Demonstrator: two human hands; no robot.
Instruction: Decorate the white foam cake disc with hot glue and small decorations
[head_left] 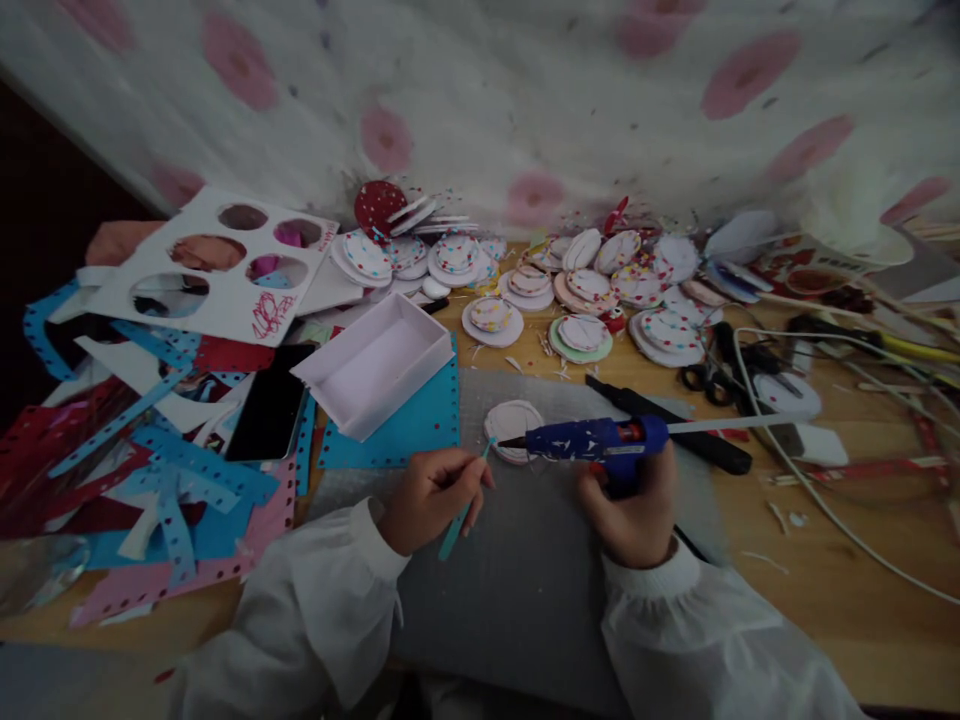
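My right hand (637,505) grips a blue hot glue gun (585,440), its nozzle pointing left and a long pale glue stick (731,424) sticking out at the back. Between the fingers of my left hand (439,495) is a thin teal strip (454,532), its upper end close to the nozzle tip. Just behind the nozzle a round white disc (514,420) lies on the grey mat (525,580). The nozzle overlaps the disc in view; whether it touches I cannot tell.
A white open box (375,365) stands on blue card at left, near a dark phone (270,405) and paper scraps (180,490). Several stacked discs with coloured dots (491,320) line the back. A black cutter (675,430), scissors (705,382) and a white cable (810,480) lie at right.
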